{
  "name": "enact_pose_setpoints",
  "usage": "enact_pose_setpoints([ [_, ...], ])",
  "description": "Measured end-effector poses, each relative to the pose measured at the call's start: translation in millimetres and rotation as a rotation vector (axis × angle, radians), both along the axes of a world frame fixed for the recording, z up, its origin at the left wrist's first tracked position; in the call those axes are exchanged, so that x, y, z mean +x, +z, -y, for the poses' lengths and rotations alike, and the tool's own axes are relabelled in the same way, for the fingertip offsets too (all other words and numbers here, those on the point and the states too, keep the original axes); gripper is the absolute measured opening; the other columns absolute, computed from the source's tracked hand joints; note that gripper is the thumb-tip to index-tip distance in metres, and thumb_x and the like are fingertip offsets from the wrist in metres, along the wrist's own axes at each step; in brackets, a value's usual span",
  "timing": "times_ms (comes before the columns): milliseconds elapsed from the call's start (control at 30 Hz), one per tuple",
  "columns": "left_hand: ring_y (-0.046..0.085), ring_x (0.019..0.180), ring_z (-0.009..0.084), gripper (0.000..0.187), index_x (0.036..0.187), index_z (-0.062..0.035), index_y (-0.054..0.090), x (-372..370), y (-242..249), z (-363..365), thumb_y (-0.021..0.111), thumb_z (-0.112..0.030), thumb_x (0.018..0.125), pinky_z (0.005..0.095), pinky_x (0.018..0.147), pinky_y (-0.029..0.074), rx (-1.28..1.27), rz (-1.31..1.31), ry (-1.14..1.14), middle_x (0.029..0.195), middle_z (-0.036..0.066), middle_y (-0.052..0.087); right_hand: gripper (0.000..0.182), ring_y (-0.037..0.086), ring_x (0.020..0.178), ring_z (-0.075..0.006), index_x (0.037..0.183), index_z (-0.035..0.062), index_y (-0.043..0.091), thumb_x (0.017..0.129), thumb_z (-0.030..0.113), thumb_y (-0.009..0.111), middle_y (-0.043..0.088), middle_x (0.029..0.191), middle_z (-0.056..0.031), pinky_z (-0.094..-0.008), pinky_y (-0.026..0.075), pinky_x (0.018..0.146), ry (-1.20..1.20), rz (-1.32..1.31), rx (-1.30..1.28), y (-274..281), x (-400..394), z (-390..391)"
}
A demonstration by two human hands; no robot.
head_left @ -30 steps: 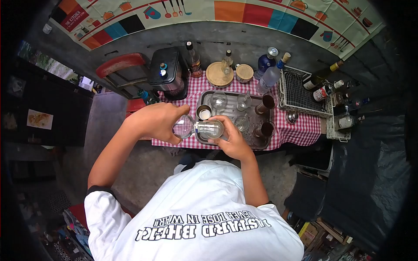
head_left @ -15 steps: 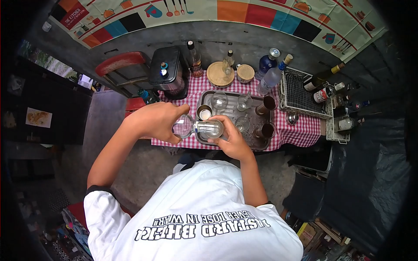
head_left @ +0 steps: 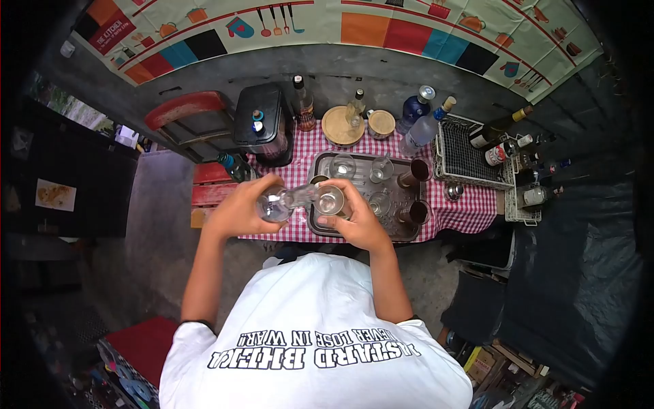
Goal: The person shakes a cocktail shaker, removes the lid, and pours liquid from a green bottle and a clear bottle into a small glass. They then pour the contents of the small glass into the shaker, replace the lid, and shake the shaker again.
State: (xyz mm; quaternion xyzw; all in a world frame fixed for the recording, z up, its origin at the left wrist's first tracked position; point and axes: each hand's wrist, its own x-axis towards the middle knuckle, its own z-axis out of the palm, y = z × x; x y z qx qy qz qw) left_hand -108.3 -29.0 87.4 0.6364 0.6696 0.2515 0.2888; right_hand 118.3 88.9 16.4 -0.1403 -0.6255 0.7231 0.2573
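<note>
My left hand (head_left: 246, 208) is wrapped round the bulb of a clear glass flask (head_left: 274, 204), whose neck points right and meets the glass in the other hand. In my right hand (head_left: 360, 221) is a clear drinking glass (head_left: 330, 200), gripped between thumb and fingers. Both are held over the near left part of a grey tray (head_left: 320, 231). A small metal cup (head_left: 317, 180) is partly hidden behind my right fingers. On the tray stand clear glass cups (head_left: 381, 168) and dark tumblers (head_left: 413, 173). Any liquid in the flask is too unclear to tell.
Bottles (head_left: 304, 105) and wooden-lidded jars (head_left: 343, 126) line the back of the checked tablecloth (head_left: 449, 218). A black container (head_left: 263, 123) stands at the left. Wire baskets (head_left: 470, 163) with bottles are at the right. A red chair (head_left: 185, 110) is far left.
My left hand has lowered and drawn in toward my body, with the flask now tilted differently against the glass. The right hand still holds the glass. The camera view has shifted slightly.
</note>
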Motion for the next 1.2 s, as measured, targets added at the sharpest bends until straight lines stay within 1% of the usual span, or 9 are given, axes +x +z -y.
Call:
enact_pose_setpoints([
  [100,0.066,0.094,0.0306,0.068,0.116,-0.0003,0.057,-9,-41,24,0.088,-0.019,0.059,0.0383,0.084,0.052,0.149,0.207,0.196,0.104,0.015,0.066,0.055,0.056,0.114,-0.016,0.13,0.0047,0.048,0.083,0.007,0.076,0.058,0.12,-0.0058,-0.0346,0.046,0.101,-0.014,0.003,-0.025,-2,-12,2],
  [133,0.062,0.097,0.0273,0.069,0.116,-0.001,0.057,-8,-49,31,0.09,-0.018,0.058,0.0372,0.089,0.049,0.106,0.335,0.301,0.106,0.012,0.062,0.055,0.056,0.114,-0.016,0.13,0.0047,0.048,0.083,0.007,0.076,0.058,0.12,-0.0058,-0.0346,0.046,0.101,-0.014,0.011,-0.021,-4,-15,2],
  [233,0.057,0.106,0.0261,0.069,0.116,-0.0017,0.058,-23,-82,44,0.091,-0.02,0.059,0.0369,0.096,0.045,0.26,0.14,0.278,0.111,0.011,0.059,0.056,0.056,0.115,-0.0163,0.131,0.0049,0.048,0.083,0.007,0.077,0.057,0.121,-0.0059,-0.0345,0.047,0.101,-0.034,0.093,-0.003,-9,-19,3],
  [367,0.055,0.111,0.0261,0.069,0.119,-0.0015,0.057,-34,-133,62,0.091,-0.018,0.061,0.0362,0.099,0.044,0.162,0.338,0.395,0.115,0.011,0.056,0.052,0.056,0.119,-0.018,0.13,0.0034,0.047,0.085,0.004,0.074,0.059,0.124,-0.0098,-0.0339,0.044,0.102,-0.116,0.184,-0.055,-21,-24,9],
  [633,0.058,0.112,0.0267,0.068,0.121,-0.0015,0.056,-57,-190,64,0.089,-0.019,0.064,0.036,0.098,0.045,0.112,0.411,0.424,0.117,0.013,0.058,0.052,0.058,0.118,-0.0221,0.129,0.0033,0.046,0.085,0.002,0.074,0.062,0.122,-0.0135,-0.0351,0.046,0.102,-0.184,0.253,-0.058,-46,-43,22],
  [700,0.058,0.115,0.0291,0.069,0.123,-0.003,0.056,-63,-210,64,0.089,-0.02,0.064,0.0378,0.098,0.046,0.098,0.44,0.419,0.119,0.013,0.06,0.056,0.056,0.116,-0.0178,0.129,0.005,0.048,0.081,0.002,0.076,0.056,0.124,-0.0083,-0.0327,0.048,0.098,-0.225,0.249,-0.101,-51,-47,27],
  [867,0.059,0.116,0.0344,0.072,0.128,-0.009,0.055,-69,-241,58,0.088,-0.024,0.066,0.0422,0.098,0.046,-0.001,0.338,0.409,0.123,0.013,0.064,0.052,0.059,0.11,-0.0171,0.127,0.0062,0.051,0.082,0.005,0.076,0.061,0.116,-0.0074,-0.0305,0.046,0.094,-0.46,0.454,0.124,-68,-53,36],
  [1033,0.058,0.115,0.0353,0.071,0.131,-0.0082,0.053,-75,-281,51,0.085,-0.02,0.069,0.0433,0.099,0.046,0.048,0.274,0.407,0.125,0.015,0.062,0.051,0.057,0.111,-0.0155,0.129,0.0063,0.051,0.084,0.002,0.075,0.058,0.119,-0.0067,-0.0309,0.047,0.095,-0.491,0.611,0.148,-86,-49,31],
  [1200,0.058,0.116,0.0368,0.072,0.134,-0.0058,0.049,-77,-295,45,0.083,-0.015,0.07,0.043,0.1,0.047,0.092,0.323,0.414,0.126,0.017,0.061,0.052,0.06,0.112,-0.0225,0.127,0.0061,0.054,0.081,0.011,0.078,0.063,0.117,-0.0113,-0.0342,0.047,0.095,-0.481,0.782,0.345,-90,-49,19],
])
